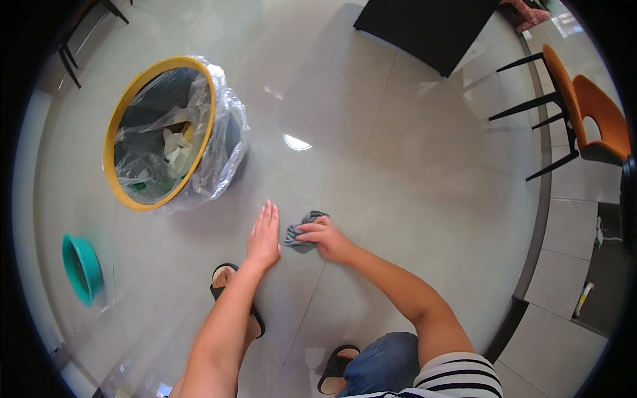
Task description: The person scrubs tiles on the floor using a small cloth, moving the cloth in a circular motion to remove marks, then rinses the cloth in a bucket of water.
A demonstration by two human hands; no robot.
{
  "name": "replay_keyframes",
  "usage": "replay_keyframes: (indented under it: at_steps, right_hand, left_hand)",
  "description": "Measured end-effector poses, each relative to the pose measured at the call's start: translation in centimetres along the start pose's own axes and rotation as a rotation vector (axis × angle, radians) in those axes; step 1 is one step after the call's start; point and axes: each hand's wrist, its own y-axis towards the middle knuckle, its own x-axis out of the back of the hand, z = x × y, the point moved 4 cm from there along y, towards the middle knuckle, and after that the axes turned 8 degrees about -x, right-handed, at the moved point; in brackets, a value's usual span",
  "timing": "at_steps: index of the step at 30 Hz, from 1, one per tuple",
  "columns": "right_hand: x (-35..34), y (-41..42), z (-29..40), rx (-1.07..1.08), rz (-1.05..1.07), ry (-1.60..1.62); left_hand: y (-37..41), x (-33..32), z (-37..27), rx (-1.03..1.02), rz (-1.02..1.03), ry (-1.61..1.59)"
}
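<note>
My right hand (pixel 326 241) presses a crumpled grey cloth (pixel 300 238) with darker stripes against the glossy tiled floor (pixel 423 209). Its fingertips lie over the cloth, and part of the cloth sticks out to the left. Just left of the cloth, my left hand (pixel 265 236) is held straight and on edge, fingers extended close together, with nothing in it. It appears to be at or near the floor, and its palm side faces the cloth.
Beyond my left hand stands a trash bin (pixel 214 117) with a yellow rim and clear plastic liner, holding crumpled waste. A teal basin (pixel 82 270) sits at left. Orange chairs (pixel 565 94) are at right, and a black cabinet-like piece (pixel 423 32) is ahead. My sandals (pixel 338 370) flank a floor seam.
</note>
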Motion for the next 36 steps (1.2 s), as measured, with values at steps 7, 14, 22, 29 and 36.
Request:
replay_keyframes:
  at_steps: [7, 14, 22, 29, 36]
  right_hand:
    - [21.0, 3.4, -11.9, -0.265, -0.884, -0.224]
    - [1.1, -1.1, -2.2, -0.071, -0.395, -0.105]
    - [16.4, -8.2, -9.8, -0.316, -0.892, -0.222]
    - [-0.2, -9.7, -2.4, -0.225, -0.463, -0.008]
    - [12.7, -18.1, -6.9, -0.561, -1.002, -0.152]
  left_hand:
    - [1.5, -0.7, -3.8, -0.035, 0.064, 0.085]
    - [-0.7, -1.5, -0.8, 0.044, 0.07, 0.182]
    - [0.6, -1.3, -2.6, 0.046, 0.07, 0.195]
    - [-0.6, -0.5, -2.4, 0.118, 0.127, 0.281]
    - [-4.2, -2.7, -7.8, -0.065, -0.052, 0.12]
